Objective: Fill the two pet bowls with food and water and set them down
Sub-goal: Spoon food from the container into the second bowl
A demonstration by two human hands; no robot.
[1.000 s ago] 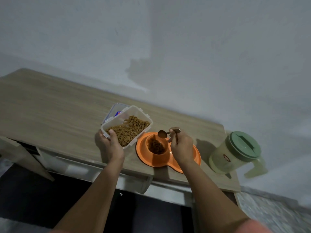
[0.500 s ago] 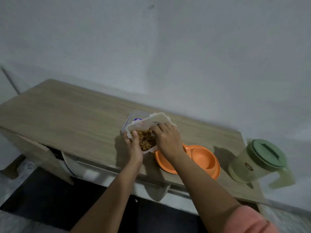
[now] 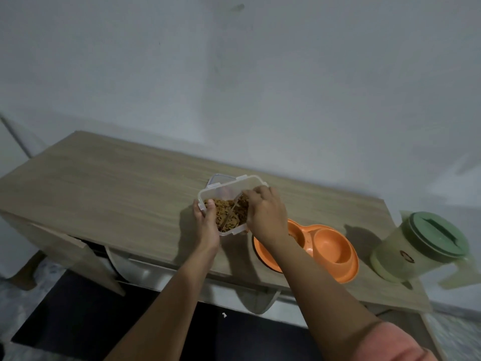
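Head view: the left hand (image 3: pixel 207 227) grips the near-left corner of the clear food container (image 3: pixel 229 201), tilted above the worktop (image 3: pixel 104 188). The right hand (image 3: pixel 265 214) pinches a spoon (image 3: pixel 230 213) whose bowl lies in the brown kibble (image 3: pixel 223 214). The orange double pet bowl (image 3: pixel 335 256) rests just right of the container; its right well is dry. The green-lidded pitcher (image 3: pixel 419 246) stands at the worktop's right end. Its round label is unreadable.

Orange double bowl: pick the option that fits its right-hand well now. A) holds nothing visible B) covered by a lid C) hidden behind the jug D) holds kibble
A: the right well of the orange bowl shows only bare orange plastic, uncovered and clear of the jug.
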